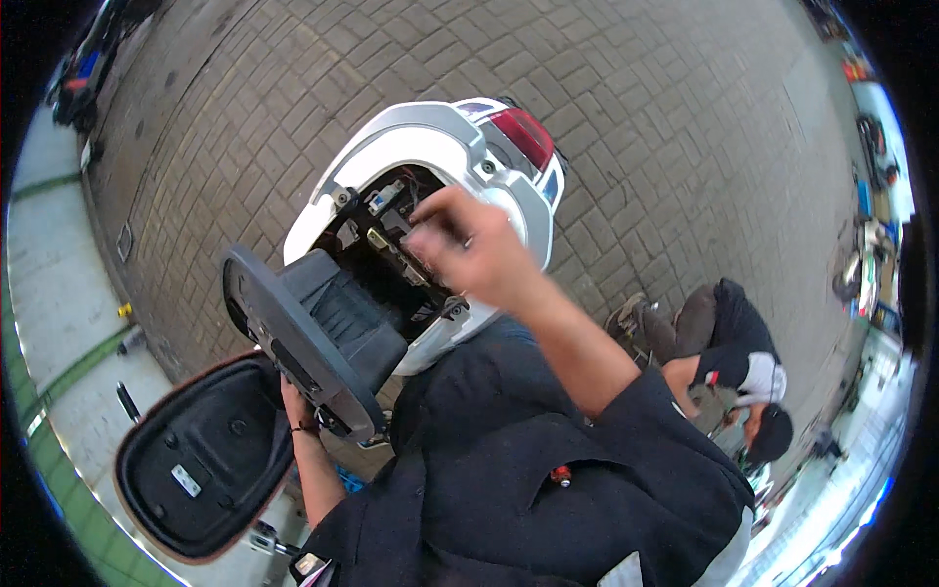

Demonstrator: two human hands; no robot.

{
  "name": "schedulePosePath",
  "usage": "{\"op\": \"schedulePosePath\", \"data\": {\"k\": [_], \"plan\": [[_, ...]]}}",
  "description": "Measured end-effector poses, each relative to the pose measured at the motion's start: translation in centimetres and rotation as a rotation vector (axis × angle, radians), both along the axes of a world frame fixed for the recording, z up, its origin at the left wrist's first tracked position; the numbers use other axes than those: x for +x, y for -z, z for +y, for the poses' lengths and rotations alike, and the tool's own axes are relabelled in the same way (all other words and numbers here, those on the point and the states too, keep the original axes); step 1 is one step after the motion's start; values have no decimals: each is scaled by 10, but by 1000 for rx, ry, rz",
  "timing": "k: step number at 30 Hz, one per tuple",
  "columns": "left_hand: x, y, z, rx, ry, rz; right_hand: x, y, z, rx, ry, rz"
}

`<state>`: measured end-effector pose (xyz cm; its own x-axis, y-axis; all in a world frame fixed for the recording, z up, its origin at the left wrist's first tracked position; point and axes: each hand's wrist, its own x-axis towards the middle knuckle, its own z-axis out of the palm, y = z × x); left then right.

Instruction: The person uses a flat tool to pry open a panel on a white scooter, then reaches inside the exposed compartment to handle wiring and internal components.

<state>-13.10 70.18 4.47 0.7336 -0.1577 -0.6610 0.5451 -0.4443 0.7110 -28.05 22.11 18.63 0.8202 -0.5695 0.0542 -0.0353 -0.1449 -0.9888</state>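
A white scooter (411, 147) stands before me with its body open at the top, showing wiring and a metal frame (398, 256) inside. The black under-seat storage bucket (337, 305) is out of its seat in the body and tilted toward the left. My left hand (294, 401) grips its wide rim from the near side; some of its fingers are hidden behind the plastic. Over the opening, my right hand (469, 245) hovers with bent fingers and a gap between thumb and forefinger. It is slightly blurred, and nothing shows in it.
The removed or flipped-up seat (210, 455) lies underside up at the lower left. A co-worker (734, 362) in a dark cap crouches at the right. Brick paving (665, 127) surrounds the scooter, and a red tail light (523, 137) faces the far right.
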Motion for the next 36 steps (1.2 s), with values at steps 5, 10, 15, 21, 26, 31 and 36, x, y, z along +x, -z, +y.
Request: {"op": "schedulePosePath", "data": {"k": [5,10,15,21,26,31,36], "plan": [[-20,15,11,256,85,-244,-28,96,-83,-425,189,276],[-38,0,14,317,52,-262,-38,134,-70,-579,57,490],[-55,-16,8,151,-192,-212,-33,134,-57,-737,63,545],[-81,-12,4,154,-414,-450,-32,138,-57,-810,47,556],[-137,7,24,370,-561,-666,-33,141,-57,-886,77,583],[-231,36,8,436,-370,-595,-30,142,-49,-907,67,612],[-280,13,-93,171,187,-555,-30,140,-49,-913,68,634]]}}
